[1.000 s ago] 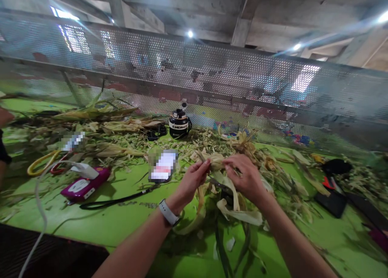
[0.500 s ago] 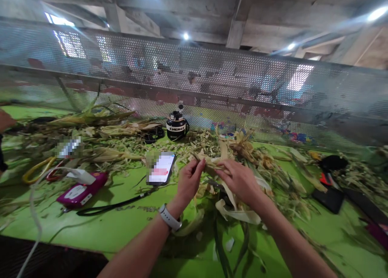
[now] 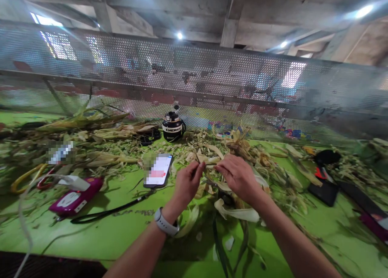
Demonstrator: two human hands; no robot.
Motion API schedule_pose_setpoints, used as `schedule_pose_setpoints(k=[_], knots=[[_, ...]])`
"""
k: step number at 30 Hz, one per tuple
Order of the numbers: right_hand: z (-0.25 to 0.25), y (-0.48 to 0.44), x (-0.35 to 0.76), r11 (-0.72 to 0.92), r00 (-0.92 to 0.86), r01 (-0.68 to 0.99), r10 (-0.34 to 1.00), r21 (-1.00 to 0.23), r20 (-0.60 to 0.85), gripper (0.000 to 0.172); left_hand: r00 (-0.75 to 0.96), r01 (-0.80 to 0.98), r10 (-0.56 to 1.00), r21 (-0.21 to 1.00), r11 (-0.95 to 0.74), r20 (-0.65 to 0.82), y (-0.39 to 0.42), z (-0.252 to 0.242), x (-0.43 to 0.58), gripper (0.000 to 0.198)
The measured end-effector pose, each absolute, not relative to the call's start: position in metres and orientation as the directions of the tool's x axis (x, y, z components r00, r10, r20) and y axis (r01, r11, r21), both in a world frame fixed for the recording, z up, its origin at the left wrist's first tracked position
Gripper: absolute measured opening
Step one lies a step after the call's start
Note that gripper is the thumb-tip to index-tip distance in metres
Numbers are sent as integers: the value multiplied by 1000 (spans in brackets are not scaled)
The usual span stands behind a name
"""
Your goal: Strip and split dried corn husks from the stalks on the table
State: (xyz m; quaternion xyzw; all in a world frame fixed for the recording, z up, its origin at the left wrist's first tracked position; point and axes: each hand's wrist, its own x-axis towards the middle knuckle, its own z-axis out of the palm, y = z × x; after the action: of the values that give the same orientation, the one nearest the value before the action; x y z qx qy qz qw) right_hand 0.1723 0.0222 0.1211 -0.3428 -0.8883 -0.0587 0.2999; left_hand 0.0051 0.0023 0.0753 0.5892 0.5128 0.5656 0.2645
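Note:
Both hands meet over a pile of dry corn husks [image 3: 242,156] on a green table [image 3: 100,229]. My left hand [image 3: 188,183], with a white watch at the wrist, pinches one end of a pale husk strip [image 3: 210,160]. My right hand [image 3: 239,177] grips the other end of the same strip, fingers curled. Loose peeled husk leaves [image 3: 238,214] lie on the table just below the hands.
A phone [image 3: 158,171] lies left of my hands, with a black strap and a magenta device [image 3: 74,196] further left. A black jar [image 3: 171,127] stands at the back by a perforated metal screen [image 3: 194,84]. Husks and stalks litter the table; dark objects [image 3: 325,191] lie right.
The hands have drawn slightly lower and closer together on the husk. The view has shifted a little, and the person's arm at the far left edge is gone from sight.

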Motion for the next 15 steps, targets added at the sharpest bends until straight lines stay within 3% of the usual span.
schedule_pose_setpoints(k=[4, 10, 15], knots=[[123, 15, 170, 740, -586, 594, 666, -315, 461, 26, -258, 232, 875, 905, -356, 410, -1, 80, 6, 34], [121, 15, 170, 691, -537, 527, 722, -495, 436, 20, -278, 153, 865, 908, -389, 417, -5, 78, 12, 35], [112, 18, 161, 614, -462, 462, 782, -640, 418, 28, -160, 32, 914, 927, -374, 374, -4, 73, 18, 33]])
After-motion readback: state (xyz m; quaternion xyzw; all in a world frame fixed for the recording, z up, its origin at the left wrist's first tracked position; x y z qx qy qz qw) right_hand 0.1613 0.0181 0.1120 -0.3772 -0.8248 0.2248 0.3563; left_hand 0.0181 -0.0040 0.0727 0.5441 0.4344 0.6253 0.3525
